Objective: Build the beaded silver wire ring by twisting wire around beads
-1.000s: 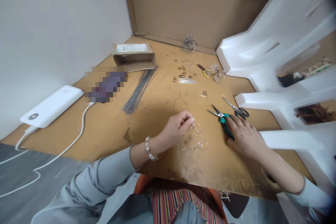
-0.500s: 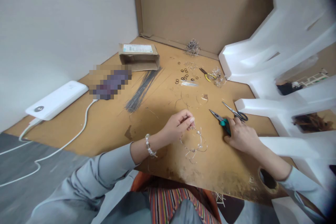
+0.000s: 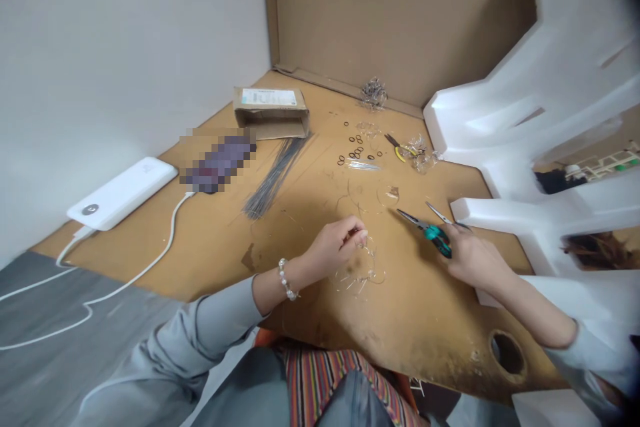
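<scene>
My left hand [image 3: 334,248] pinches the top of a loose, clear wire form [image 3: 363,272] lying on the wooden board [image 3: 310,247], with a beaded bracelet [image 3: 286,279] on that wrist. My right hand [image 3: 473,257] grips teal-handled needle-nose pliers [image 3: 433,233], their tips pointing left toward the wire form and apart from it. Steel scissors [image 3: 443,217] lie beside the pliers, their handles hidden under my right hand.
Toward the back lie black rubber rings [image 3: 357,150], yellow-handled pliers [image 3: 397,149], a wire tangle [image 3: 374,95], a grey wire bundle [image 3: 275,177] and a cardboard box [image 3: 270,112]. White foam packing [image 3: 525,147] fills the right. A white power bank [image 3: 123,193] sits left.
My right hand has lifted the teal pliers off the board and now covers the scissors' handles. The view has turned slightly, and the board's hole shows more fully.
</scene>
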`<state>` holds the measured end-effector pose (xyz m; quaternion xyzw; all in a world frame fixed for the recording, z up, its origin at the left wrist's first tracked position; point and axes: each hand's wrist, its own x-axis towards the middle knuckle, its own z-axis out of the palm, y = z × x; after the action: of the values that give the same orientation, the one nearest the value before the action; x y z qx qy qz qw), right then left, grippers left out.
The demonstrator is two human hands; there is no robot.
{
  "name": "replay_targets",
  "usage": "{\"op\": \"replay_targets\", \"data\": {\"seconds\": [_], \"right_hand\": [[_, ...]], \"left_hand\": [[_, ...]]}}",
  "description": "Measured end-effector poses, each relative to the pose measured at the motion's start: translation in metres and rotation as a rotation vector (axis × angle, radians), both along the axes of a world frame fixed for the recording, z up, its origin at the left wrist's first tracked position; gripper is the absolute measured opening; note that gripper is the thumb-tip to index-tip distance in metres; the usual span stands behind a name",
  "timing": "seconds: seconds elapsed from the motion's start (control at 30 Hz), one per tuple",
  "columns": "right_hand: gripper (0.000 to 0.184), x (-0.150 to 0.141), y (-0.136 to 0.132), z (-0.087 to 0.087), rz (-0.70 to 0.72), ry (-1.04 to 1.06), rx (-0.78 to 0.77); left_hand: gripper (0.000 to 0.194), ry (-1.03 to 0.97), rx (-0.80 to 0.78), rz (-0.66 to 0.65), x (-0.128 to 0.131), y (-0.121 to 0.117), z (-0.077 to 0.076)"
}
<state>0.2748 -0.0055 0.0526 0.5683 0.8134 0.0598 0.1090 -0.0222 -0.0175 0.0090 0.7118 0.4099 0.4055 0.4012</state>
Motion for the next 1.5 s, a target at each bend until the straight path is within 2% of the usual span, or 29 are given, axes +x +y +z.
{"op": "replay_targets", "data": {"seconds": [0.07, 0.1, 0.17, 0.27, 0.4, 0.57, 0.73, 0.87, 1.07, 1.17, 1.37, 1.5], "right_hand": [[0.032, -0.008, -0.007, 0.018, 0.103, 0.171, -0.135], [0.037, -0.014, -0.011, 0.026, 0.158, 0.213, -0.13], [0.039, -0.027, -0.017, 0.039, 0.251, 0.175, -0.045], [0.03, -0.044, -0.02, 0.046, 0.341, 0.044, 0.038], [0.024, -0.056, -0.014, 0.043, 0.396, -0.018, 0.062], [0.028, -0.058, -0.008, 0.04, 0.432, -0.046, 0.073], [0.029, -0.055, -0.008, 0.037, 0.439, -0.052, 0.073], [0.029, -0.054, -0.008, 0.036, 0.439, -0.038, 0.068], [0.027, -0.052, -0.009, 0.035, 0.427, -0.013, 0.042], [0.027, -0.051, -0.01, 0.036, 0.425, 0.006, 0.045], [0.026, -0.052, -0.014, 0.037, 0.416, -0.005, 0.084], [0.025, -0.053, -0.019, 0.034, 0.393, -0.009, 0.089]], "left_hand": [[0.015, 0.033, 0.015, 0.015, -0.001, 0.003, -0.002], [0.015, 0.055, 0.029, 0.023, -0.001, 0.004, -0.002], [0.015, 0.105, 0.061, 0.038, -0.002, 0.007, -0.003], [0.017, 0.16, 0.1, 0.051, -0.003, 0.008, -0.002], [0.019, 0.176, 0.131, 0.044, -0.004, 0.008, -0.002], [0.018, 0.174, 0.116, 0.041, -0.004, 0.009, -0.004], [0.014, 0.058, 0.063, 0.025, -0.004, 0.01, -0.002], [0.015, -0.101, -0.041, 0.026, -0.003, 0.013, 0.0], [0.025, -0.411, -0.401, -0.042, -0.001, 0.016, -0.004], [0.028, -0.507, -0.516, -0.058, 0.0, 0.016, -0.005], [0.03, -0.538, -0.591, -0.065, 0.0, 0.016, -0.002], [0.029, -0.487, -0.543, -0.037, 0.0, 0.016, -0.002]]}}
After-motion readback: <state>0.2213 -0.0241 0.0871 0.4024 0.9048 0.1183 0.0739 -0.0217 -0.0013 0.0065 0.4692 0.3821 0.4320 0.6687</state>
